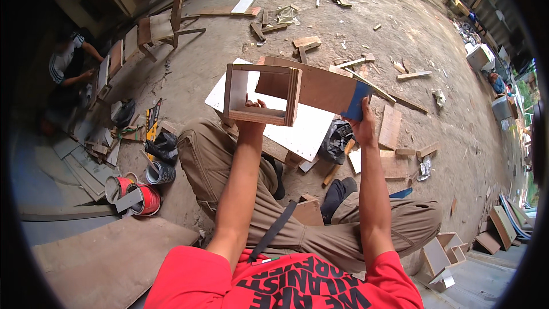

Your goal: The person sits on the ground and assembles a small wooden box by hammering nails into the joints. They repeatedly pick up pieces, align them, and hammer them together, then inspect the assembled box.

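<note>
My left hand [252,121] holds up a small open wooden box frame [290,97], its fingers curled over the lower side from within. Light brown edges show on the frame, and I can see through its middle. In my right hand [362,123] is the blue end of a long brown board [320,87]. The board's far end reaches left behind the frame, where part of it is hidden; whether the two touch I cannot tell. Below both lies a white panel [303,140] with small dark dots along its edge, raised in front of my crossed legs.
Wood offcuts [390,126] lie scattered over the concrete floor [452,154]. A black plastic bag [337,142] sits beside the panel. On the left are red paint cans [150,200], a dark bucket [160,173] and a hand saw [152,120]. Another person [71,63] sits at far left.
</note>
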{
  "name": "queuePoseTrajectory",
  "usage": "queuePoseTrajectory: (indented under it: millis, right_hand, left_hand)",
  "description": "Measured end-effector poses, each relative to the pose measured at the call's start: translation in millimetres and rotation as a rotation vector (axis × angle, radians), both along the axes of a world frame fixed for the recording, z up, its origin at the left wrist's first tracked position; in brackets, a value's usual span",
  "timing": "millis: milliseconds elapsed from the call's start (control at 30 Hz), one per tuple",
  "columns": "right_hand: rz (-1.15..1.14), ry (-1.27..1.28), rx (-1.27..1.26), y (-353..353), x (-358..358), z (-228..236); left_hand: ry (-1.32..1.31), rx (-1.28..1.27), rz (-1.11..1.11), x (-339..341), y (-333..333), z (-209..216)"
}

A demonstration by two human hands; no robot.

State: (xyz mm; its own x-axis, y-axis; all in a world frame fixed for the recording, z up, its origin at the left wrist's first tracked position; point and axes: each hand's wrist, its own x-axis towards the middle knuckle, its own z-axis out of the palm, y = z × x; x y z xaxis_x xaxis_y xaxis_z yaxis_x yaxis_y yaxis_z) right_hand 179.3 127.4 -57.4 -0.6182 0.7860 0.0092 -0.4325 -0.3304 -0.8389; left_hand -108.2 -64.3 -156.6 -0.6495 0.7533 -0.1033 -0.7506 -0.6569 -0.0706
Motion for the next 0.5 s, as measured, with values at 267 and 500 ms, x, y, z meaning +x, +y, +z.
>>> queuePoseTrajectory:
  millis: [267,500]
  right_hand:
    - [-0.012,-0.069,0.052,-4.1,8.7,-5.0]
    - [0.115,-0.112,0.059,-12.7,0.1,-7.4]
  left_hand:
    - [-0.15,-0.49,0.098,36.6,28.5,69.2]
    - [0.11,-0.216,0.118,40.2,25.6,67.2]
